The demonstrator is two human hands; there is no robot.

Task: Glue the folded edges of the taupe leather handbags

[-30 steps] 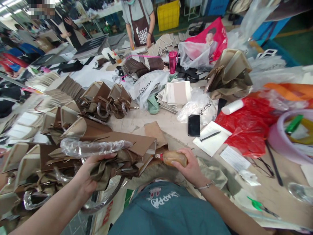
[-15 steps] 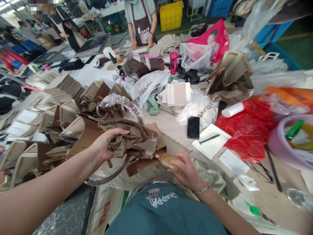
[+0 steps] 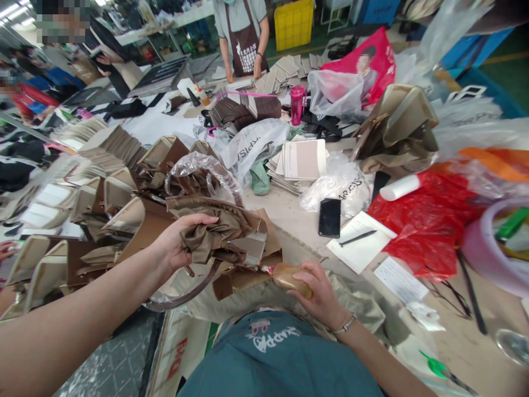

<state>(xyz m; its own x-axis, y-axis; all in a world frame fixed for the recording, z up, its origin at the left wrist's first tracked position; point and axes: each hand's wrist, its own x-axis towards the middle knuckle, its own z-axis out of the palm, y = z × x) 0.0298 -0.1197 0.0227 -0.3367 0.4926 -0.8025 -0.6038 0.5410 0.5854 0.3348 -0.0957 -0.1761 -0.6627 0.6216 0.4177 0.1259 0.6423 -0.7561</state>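
My left hand (image 3: 179, 242) is closed on the crumpled olive-brown fabric of a half-made handbag (image 3: 223, 234), lifting it above the table edge. The bag's plastic-wrapped handle (image 3: 202, 171) arches up behind it, and a brown strap (image 3: 185, 295) hangs below. My right hand (image 3: 318, 292) grips a small amber squeeze bottle (image 3: 289, 275) with its red-tipped nozzle pointing left at the bag's lower corner and the brown card pieces (image 3: 239, 275) there.
Several similar brown and beige bags (image 3: 115, 204) pile up on the left. A black phone (image 3: 329, 218), paper with a pen (image 3: 361, 238), red plastic bags (image 3: 421, 220), a pink bottle (image 3: 296, 105) and stacked cards (image 3: 303, 160) lie ahead. A person in a brown apron (image 3: 243, 38) works opposite.
My left hand has lifted the bag up and turned it, so the plastic-wrapped handle now stands upright. The right hand with the bottle stayed almost in place.
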